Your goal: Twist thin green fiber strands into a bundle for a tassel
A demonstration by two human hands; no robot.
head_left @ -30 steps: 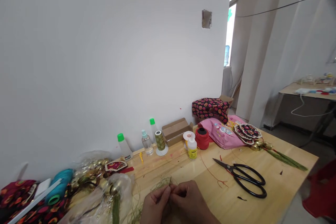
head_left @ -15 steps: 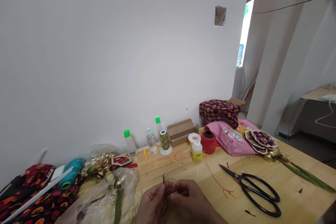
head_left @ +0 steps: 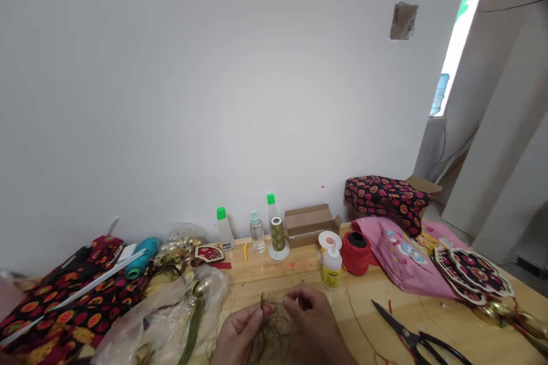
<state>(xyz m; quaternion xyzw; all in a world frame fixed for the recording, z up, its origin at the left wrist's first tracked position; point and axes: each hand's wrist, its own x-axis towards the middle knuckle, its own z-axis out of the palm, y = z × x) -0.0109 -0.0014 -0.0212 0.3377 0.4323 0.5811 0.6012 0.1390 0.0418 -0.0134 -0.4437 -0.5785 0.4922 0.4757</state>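
My left hand (head_left: 236, 335) and my right hand (head_left: 312, 322) meet at the bottom middle over the wooden table (head_left: 295, 274). Between them sits a tangled bunch of olive-green thread (head_left: 274, 328). The left thumb and forefinger pinch its upper end, and the right fingers curl around the other side of the tangle. Just to the left lies a clear plastic bag (head_left: 171, 313) with a green tassel and gold bells inside.
Along the wall stand green-capped bottles (head_left: 223, 229), a clear bottle (head_left: 257, 232), a green thread cone (head_left: 278, 236), a cardboard box (head_left: 309, 223), a yellow glue bottle (head_left: 331, 265) and a red spool (head_left: 355, 245). Black scissors (head_left: 422, 339) lie right; patterned fabric (head_left: 64, 302) left; pink cloth (head_left: 402, 256) right.
The view has swung left and slightly down, so the side room is gone. My hands stay together on the thread; the right fingers have lifted and spread more over the tangle.
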